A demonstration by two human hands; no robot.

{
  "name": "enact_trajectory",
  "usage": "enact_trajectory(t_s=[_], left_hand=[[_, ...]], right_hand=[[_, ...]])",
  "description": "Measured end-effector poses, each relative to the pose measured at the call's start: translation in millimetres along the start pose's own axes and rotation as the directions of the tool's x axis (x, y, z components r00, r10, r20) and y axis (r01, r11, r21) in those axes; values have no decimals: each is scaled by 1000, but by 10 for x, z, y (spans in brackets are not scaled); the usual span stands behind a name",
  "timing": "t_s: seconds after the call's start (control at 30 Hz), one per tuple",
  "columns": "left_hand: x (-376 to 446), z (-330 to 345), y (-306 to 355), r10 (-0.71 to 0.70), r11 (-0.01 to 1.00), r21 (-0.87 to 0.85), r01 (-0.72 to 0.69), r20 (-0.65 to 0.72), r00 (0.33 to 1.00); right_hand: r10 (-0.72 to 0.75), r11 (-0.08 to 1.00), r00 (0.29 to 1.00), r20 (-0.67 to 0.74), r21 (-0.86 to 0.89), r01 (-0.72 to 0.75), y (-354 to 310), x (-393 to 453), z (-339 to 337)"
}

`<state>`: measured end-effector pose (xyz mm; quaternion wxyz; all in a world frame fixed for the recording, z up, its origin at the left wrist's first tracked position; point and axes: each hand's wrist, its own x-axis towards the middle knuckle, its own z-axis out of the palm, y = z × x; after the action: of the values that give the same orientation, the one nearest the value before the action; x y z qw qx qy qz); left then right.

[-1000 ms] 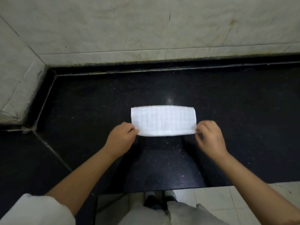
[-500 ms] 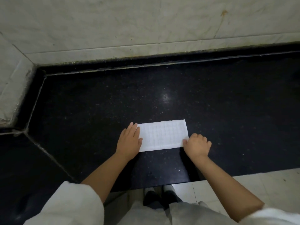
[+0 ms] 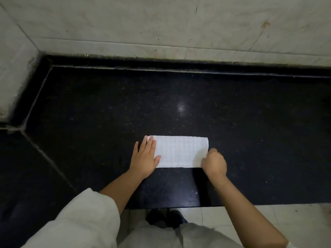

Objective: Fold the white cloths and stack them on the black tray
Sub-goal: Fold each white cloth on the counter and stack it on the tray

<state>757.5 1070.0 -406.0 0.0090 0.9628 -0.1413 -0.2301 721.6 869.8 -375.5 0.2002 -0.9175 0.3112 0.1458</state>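
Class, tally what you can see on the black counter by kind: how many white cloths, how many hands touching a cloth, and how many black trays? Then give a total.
White cloths: 1, the white cloth
Hands touching it: 2, left hand and right hand
Black trays: 0 in view
Total: 3

We see white cloth (image 3: 180, 152): folded rectangular strip, faint grid texture, flat on black surface near front edge; layer count unclear to us.
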Motion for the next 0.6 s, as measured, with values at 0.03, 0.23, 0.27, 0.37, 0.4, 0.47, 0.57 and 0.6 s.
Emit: enact_trajectory(t_s=[0.03,0.23,0.27,0.37,0.4,0.47,0.57,0.6], left_hand=[[0,5,-12,0,1000,-14,0,-6,1000],[-119,-28,-235,-82,982,-178,58,-134,988],[-159,-27,-315,-122,976,-201,89,-153,981],[-326,34,-583,-207,959,-234,160,-191,959],[-386,68,-676,-226,950,-261,171,-201,953],[-509,140,-833,-253,937,-300,180,-223,942],[-641,256,-965,-282,923,-336,189,-254,925],[-656,283,-982,-291,913,-364,186,-258,921]], right_hand=[[-33,999,999,-20,41,34,-33,-7,-53],[-416,878,888,-196,168,449,-577,-266,-205],[-480,849,860,-173,155,505,-696,-339,-138],[-598,799,801,28,98,593,-963,-508,222],[-619,786,779,103,84,613,-1024,-532,361],[-620,775,752,224,26,631,-1076,-551,598],[-644,746,721,258,2,666,-992,-540,667],[-666,732,702,250,37,681,-927,-537,626]])
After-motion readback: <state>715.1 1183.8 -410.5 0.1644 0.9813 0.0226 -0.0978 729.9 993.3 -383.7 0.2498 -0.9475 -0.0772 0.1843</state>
